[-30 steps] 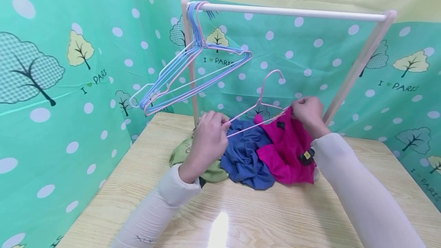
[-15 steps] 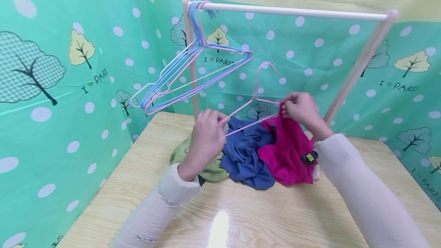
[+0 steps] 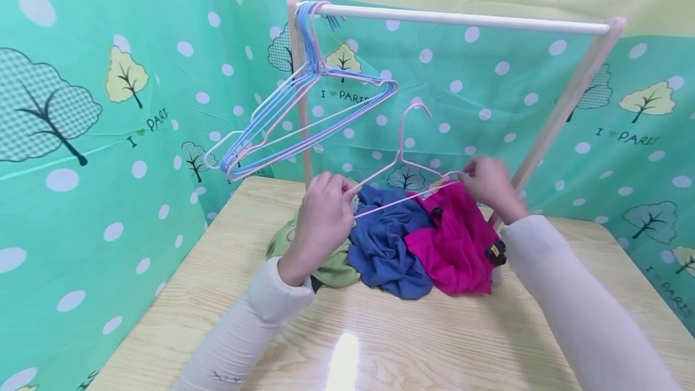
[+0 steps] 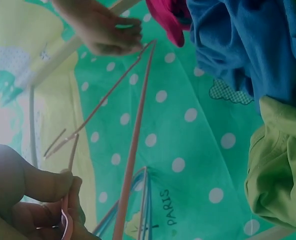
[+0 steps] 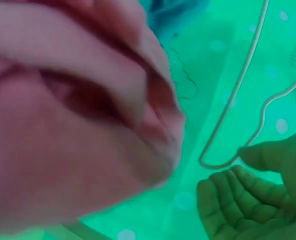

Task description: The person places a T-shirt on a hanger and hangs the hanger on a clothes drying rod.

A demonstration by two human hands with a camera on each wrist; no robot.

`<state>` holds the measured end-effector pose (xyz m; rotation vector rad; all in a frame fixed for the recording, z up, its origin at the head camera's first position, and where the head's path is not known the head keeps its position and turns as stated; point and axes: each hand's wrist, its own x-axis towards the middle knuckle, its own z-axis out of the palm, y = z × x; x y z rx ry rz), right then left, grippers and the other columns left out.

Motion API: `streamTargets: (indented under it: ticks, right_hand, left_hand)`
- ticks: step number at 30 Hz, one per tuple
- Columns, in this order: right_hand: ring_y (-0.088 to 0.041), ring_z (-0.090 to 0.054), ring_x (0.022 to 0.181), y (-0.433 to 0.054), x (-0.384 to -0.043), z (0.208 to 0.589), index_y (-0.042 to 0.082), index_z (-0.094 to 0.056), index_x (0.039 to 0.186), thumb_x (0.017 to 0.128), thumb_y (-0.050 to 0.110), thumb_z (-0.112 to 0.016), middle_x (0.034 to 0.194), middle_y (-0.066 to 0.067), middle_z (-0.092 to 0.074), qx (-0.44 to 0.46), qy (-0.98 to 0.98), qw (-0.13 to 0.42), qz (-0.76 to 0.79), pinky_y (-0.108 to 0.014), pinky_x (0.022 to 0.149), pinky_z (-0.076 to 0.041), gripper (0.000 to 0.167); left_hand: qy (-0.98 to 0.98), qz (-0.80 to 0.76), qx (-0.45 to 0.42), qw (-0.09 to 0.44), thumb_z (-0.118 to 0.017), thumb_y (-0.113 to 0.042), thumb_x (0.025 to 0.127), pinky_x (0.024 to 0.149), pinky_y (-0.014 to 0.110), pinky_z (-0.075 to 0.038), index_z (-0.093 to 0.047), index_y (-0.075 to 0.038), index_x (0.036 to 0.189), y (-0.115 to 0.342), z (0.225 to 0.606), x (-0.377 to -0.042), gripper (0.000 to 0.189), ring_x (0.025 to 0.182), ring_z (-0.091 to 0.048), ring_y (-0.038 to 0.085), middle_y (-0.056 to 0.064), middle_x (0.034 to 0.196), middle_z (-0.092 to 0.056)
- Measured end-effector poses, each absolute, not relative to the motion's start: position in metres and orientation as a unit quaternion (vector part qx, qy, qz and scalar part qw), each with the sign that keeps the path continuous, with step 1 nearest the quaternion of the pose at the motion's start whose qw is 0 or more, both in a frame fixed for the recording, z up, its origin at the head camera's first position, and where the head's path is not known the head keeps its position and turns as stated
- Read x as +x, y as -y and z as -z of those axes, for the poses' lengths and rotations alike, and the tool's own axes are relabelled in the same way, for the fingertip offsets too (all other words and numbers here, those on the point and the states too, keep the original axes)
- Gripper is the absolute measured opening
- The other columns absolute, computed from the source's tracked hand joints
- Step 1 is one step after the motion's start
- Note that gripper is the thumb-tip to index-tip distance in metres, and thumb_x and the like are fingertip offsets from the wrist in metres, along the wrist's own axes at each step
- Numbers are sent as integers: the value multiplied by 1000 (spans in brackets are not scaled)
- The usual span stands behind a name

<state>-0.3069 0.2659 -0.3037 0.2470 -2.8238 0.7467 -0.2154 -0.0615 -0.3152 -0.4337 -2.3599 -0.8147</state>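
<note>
Pink hanger (image 3: 400, 152): strung between the two hands above the heaped cloth, hook uppermost and free, one shoulder low toward the left hand. Off the rail.
Left hand (image 3: 326, 210): thumb and fingers pinch the shoulder wire; the left wrist view shows this plainly.
Right hand (image 3: 485, 183): fingertips and thumb meet the wire just in from the right corner. I read a light pinch; how firm, I can't tell.
Wire: I'd judge it light, fairly stiff and smooth, apt to pivot in a one-handed hold. I'd take it near both shoulder ends, where the hands are now, leaving the hook alone.
Magenta garment (image 3: 456, 246): crumpled under and beside the right hand, top edge near the hanger's right end. Head view overlaps them, so touching or not, I can't say.
Cloth: looks soft and limp, likely light, with no shape of its own; it may slump if held at one point. I'd pinch a top edge rather than a loose fold.
Blue garment (image 3: 388, 246): bunched just left of the magenta one.
Green garment (image 3: 339, 270): left again, partly behind the left hand.
White rail (image 3: 461, 19): bundled hangers (image 3: 308, 41) at its left end.
</note>
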Motion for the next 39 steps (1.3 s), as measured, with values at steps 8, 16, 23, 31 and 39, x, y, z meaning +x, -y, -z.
streamTargets:
  ticks: [8, 16, 23, 31, 39]
  right_hand:
    - [-14, -34, 43, -251, -319, 331, 13, -38, 53, 92, 27, -75, 50, 4, -29, 70, 975, 58, -202, -30, 46, -32, 55]
    - [-25, -47, 58, -251, -324, 339, 6, -50, 66, 81, -3, -58, 65, -10, -48, 25, 984, 28, -177, -35, 49, -41, 19]
    - [-14, -33, 45, -267, -322, 330, 14, -38, 56, 83, 2, -51, 51, 2, -32, 2, 961, 49, -273, -31, 44, -34, 32]
    - [-19, -50, 60, -270, -318, 314, 0, -60, 73, 98, 12, -60, 64, -4, -53, -23, 936, 17, -352, -30, 55, -49, 28]
    - [-22, -63, 92, -275, -312, 306, -14, -61, 117, 103, 8, -54, 114, -22, -56, -16, 913, -20, -408, -29, 75, -61, 27]
  left_hand:
    - [904, 284, -129, 291, -66, -10, 99, 72, 42, -51, -66, -6, 91, 71, 309, -214, 9, 87, -56, 29, 8, 91, -61]
    - [910, 283, -125, 276, -66, -12, 100, 71, 42, -49, -65, -7, 90, 74, 306, -213, 11, 84, -54, 28, 6, 89, -60]
    - [911, 282, -131, 270, -66, -12, 99, 74, 41, -49, -66, -6, 90, 75, 303, -211, 10, 85, -55, 29, 7, 89, -61]
    - [908, 294, -145, 262, -67, -12, 99, 75, 40, -47, -67, -6, 91, 73, 303, -209, 11, 82, -53, 27, 7, 90, -61]
    - [905, 300, -147, 265, -66, -12, 100, 74, 39, -47, -67, -5, 92, 75, 300, -207, 11, 83, -54, 27, 7, 90, -62]
